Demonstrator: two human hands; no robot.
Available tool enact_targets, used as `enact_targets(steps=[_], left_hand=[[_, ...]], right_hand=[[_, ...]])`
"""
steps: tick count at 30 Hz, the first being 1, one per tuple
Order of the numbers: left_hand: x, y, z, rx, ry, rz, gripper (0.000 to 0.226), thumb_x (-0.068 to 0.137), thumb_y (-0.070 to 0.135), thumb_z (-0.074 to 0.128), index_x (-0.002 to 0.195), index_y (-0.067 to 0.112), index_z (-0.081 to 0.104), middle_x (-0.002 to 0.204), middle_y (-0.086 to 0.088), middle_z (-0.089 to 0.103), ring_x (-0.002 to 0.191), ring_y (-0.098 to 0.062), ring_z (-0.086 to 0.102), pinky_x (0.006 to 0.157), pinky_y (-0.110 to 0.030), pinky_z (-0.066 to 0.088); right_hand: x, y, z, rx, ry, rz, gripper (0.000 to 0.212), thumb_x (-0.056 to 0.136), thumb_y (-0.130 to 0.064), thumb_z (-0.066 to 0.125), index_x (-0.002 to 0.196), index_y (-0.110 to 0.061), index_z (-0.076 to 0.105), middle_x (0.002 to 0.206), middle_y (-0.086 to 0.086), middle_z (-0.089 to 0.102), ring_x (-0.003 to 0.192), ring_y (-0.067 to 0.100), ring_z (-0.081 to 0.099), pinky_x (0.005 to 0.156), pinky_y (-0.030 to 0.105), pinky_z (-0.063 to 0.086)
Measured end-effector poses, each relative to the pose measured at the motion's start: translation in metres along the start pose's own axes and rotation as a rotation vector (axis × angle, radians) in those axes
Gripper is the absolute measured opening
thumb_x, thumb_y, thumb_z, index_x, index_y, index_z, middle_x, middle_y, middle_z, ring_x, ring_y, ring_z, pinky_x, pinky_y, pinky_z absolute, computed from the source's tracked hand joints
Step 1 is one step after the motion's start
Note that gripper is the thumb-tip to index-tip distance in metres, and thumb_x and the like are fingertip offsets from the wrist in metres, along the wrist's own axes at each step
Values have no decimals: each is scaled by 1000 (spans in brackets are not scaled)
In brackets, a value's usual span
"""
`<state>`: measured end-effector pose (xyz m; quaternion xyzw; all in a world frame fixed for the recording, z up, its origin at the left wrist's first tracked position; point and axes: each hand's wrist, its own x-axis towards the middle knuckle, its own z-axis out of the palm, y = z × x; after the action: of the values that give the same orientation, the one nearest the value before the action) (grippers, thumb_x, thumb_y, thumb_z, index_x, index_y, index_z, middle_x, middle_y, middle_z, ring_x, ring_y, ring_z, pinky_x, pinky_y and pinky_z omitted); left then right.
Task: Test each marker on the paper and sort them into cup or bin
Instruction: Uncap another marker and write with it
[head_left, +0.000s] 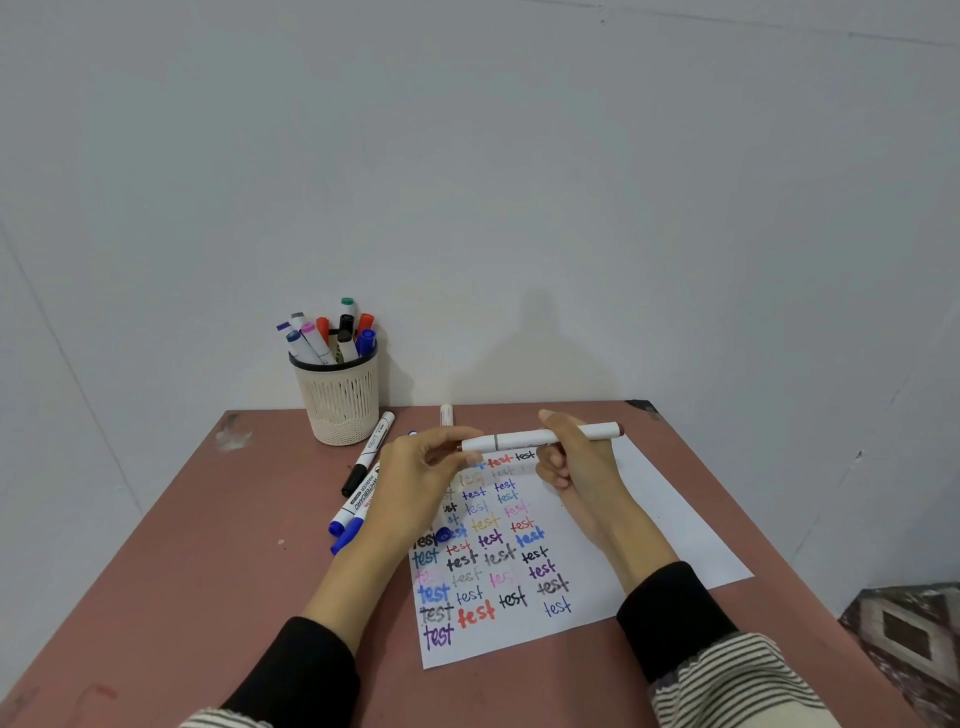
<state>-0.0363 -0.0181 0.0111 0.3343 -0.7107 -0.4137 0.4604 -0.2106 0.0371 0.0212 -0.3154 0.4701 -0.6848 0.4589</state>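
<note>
Two hands meet above the sheet of paper (660, 499) on the reddish desk (208, 545), sharing one white marker (524, 439). The marker lies almost level, its long axis running left to right across the view, brownish tip end toward the left and brown-ended tail toward the right, raised above the top rows of writing. The right hand (576, 457) is wrapped around the barrel, thumb up; the left hand (415, 473) pinches the cap end with its fingertips. The paper beneath carries many small "test" words in red, blue, black, purple, pink and yellow, filling its left part. At the back left stands one cream mesh cup (340, 400) holding about ten markers, caps up. Beside it on the desk lie three whiteboard markers (366, 462): one with a black cap, pointing toward the cup, and two with blue caps partly under the left wrist. A short white marker (446, 414) lies alone near the far edge, and a blue cap (443, 533) sits on the paper by the left wrist.
</note>
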Motion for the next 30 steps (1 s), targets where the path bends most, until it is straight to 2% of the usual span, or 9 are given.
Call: enact_targets(steps=[3, 6, 9, 14, 17, 20, 22, 25, 30], left_hand=[[-2, -2, 1, 22, -6, 6, 32, 82, 5, 72, 91, 36, 71, 84, 10, 74, 82, -14, 68, 80, -32, 56], [-3, -2, 1, 15, 15, 15, 36, 83, 4, 72, 90, 40, 71, 81, 8, 74, 82, -28, 66, 76, -36, 55], [-1, -1, 0, 22, 13, 18, 36, 83, 5, 71, 90, 40, 70, 82, 10, 74, 84, -24, 66, 78, -33, 55], [0, -2, -1, 115, 22, 45, 26, 86, 7, 70, 101, 28, 71, 85, 19, 69, 84, -3, 63, 74, -9, 48], [3, -4, -5, 161, 11, 62, 27, 87, 9, 68, 98, 33, 68, 86, 15, 70, 84, -1, 62, 73, -8, 45], [6, -9, -12, 143, 35, 25, 22, 87, 8, 68, 103, 22, 72, 84, 12, 70, 83, -3, 64, 71, -7, 43], [7, -11, -13, 142, 51, 16, 24, 87, 8, 68, 106, 21, 72, 86, 11, 70, 85, -4, 64, 71, -9, 43], [-1, -5, -3, 169, 68, 38, 34, 90, 7, 64, 120, 23, 64, 103, 11, 67, 94, -1, 62, 74, -8, 46], [-22, 14, 49, 278, 85, 73, 28, 98, 12, 52, 123, 21, 58, 123, 9, 60, 115, -7, 54, 96, -21, 41]], right_hand=[[-2, 0, 1, -12, -12, 9, 29, 94, -12, 56, 69, -14, 42, 51, 0, 30, 43, 10, 21, 43, 22, 17], [-3, 1, 3, -18, -13, 13, 29, 94, -12, 56, 69, -14, 42, 50, 0, 31, 42, 10, 22, 42, 21, 18], [-3, 0, 4, -52, -4, 9, 28, 94, -14, 57, 70, -15, 43, 50, -1, 32, 41, 10, 22, 41, 20, 18], [-1, 2, 4, -104, -11, 26, 21, 94, -22, 59, 77, -14, 48, 49, -1, 33, 41, 10, 22, 43, 23, 16], [-1, 2, 4, -57, -48, 70, 17, 92, -27, 62, 89, -11, 59, 51, -1, 38, 42, 9, 26, 42, 21, 19], [-4, 3, 4, 87, -31, 87, 27, 91, -23, 64, 107, -2, 64, 57, 2, 49, 43, 8, 35, 43, 19, 26], [-10, 3, 4, 136, -4, 78, 30, 91, -21, 64, 110, 2, 65, 61, 3, 55, 45, 8, 41, 45, 18, 33], [-22, -2, -1, 180, 71, 30, 23, 93, -21, 63, 101, -1, 68, 61, 3, 56, 49, 7, 46, 47, 18, 39], [-48, -33, -55, 285, 322, -120, 16, 94, -19, 62, 90, -4, 67, 58, 1, 52, 52, 8, 45, 45, 19, 35]])
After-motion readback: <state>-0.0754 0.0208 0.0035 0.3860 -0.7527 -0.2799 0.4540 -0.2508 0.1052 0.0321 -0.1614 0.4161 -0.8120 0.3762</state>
